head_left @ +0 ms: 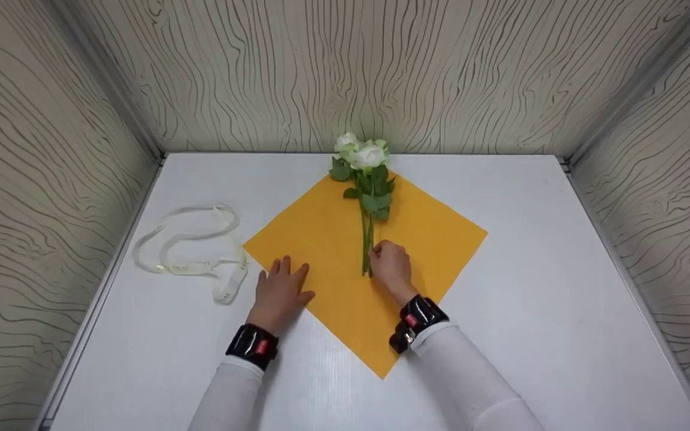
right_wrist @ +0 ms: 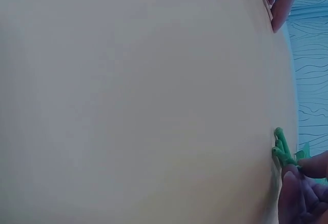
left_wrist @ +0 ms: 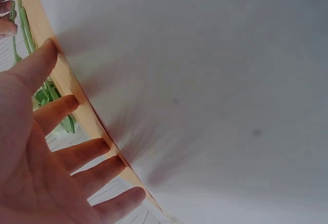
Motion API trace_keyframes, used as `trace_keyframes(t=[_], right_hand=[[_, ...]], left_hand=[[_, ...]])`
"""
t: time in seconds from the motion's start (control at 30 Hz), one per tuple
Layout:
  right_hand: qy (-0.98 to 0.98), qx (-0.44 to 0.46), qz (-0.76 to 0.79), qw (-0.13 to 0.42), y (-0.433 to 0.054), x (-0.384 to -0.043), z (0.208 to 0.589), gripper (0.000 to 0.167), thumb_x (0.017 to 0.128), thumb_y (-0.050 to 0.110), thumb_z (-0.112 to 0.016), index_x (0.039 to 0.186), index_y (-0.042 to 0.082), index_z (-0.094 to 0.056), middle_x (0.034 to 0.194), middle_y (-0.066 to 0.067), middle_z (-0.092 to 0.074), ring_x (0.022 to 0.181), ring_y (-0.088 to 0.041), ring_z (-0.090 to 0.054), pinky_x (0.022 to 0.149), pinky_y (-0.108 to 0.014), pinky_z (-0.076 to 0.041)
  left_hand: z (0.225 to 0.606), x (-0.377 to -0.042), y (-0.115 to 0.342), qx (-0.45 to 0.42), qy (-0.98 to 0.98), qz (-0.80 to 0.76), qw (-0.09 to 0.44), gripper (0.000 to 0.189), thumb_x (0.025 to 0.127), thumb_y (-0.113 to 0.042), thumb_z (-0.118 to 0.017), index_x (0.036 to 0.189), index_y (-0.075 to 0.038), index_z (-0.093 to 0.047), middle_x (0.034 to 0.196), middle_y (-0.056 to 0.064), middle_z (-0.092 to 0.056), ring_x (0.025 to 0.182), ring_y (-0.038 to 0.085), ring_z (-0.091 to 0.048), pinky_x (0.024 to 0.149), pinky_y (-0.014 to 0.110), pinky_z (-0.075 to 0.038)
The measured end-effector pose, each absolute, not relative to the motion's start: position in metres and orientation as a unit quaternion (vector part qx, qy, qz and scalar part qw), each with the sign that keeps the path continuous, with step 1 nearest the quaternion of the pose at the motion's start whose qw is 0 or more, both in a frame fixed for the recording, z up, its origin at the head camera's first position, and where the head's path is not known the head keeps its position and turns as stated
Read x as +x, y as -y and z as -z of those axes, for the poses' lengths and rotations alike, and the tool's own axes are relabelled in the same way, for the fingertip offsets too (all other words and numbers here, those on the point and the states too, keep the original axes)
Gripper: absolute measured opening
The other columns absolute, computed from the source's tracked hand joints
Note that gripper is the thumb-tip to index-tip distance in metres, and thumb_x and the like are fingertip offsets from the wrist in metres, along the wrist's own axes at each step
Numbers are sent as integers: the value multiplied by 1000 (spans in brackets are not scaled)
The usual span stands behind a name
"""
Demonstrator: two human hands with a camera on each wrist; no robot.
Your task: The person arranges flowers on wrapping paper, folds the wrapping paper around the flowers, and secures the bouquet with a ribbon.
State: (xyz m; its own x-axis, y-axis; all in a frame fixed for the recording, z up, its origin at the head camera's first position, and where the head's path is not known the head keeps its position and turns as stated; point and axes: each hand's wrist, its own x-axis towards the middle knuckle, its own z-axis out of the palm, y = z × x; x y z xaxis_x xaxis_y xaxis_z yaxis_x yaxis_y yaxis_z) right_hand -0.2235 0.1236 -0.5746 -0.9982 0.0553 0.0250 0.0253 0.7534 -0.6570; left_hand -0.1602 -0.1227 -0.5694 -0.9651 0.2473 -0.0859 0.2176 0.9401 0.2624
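Observation:
White roses (head_left: 368, 157) with green leaves lie on a square sheet of yellow-orange wrapping paper (head_left: 321, 221), turned like a diamond, their blooms past its far corner. My right hand (head_left: 390, 263) pinches one of the green stems (head_left: 364, 239) near the lower end; the right wrist view shows the stem ends (right_wrist: 281, 147) beside the thumb and fingers. On the paper's lower left edge rests my left hand (head_left: 279, 293), fingers spread and straight. In the left wrist view, its fingertips (left_wrist: 69, 102) touch the paper along that edge.
A cream ribbon (head_left: 186, 267) with gold lettering lies in loose loops on the white table (head_left: 560, 299), left of the paper. Wood-grain patterned panels (head_left: 351, 72) stand behind the table and on both sides. Each wrist wears a black strap (head_left: 253, 346).

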Motion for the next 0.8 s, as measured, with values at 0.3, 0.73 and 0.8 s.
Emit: trace_keyframes(t=[0.3,0.73,0.8], right_hand=[[939,-11,-345,6,-125,-225,576,15,91,18,-71,83,6,-72,73,-4,-66,60,-16,-61,56,-34,-50],[944,-7,-329,-36,-131,-226,570,18,93,22,-69,90,4,-72,77,-4,-67,64,-17,-61,58,-34,-50],[941,-8,-337,-41,-133,-226,570,21,93,24,-69,94,3,-72,82,-7,-69,67,-18,-63,61,-35,-51]], left_hand=[[571,-160,123,118,-984,-120,57,61,92,-45,-66,143,-16,-52,147,27,-38,137,45,-33,103,65,-30],[570,-161,122,119,-983,-123,63,61,93,-45,-64,144,-15,-51,148,28,-37,138,45,-32,104,65,-29],[570,-161,122,119,-984,-121,62,61,93,-45,-64,144,-15,-51,148,28,-37,138,45,-32,104,65,-29]])
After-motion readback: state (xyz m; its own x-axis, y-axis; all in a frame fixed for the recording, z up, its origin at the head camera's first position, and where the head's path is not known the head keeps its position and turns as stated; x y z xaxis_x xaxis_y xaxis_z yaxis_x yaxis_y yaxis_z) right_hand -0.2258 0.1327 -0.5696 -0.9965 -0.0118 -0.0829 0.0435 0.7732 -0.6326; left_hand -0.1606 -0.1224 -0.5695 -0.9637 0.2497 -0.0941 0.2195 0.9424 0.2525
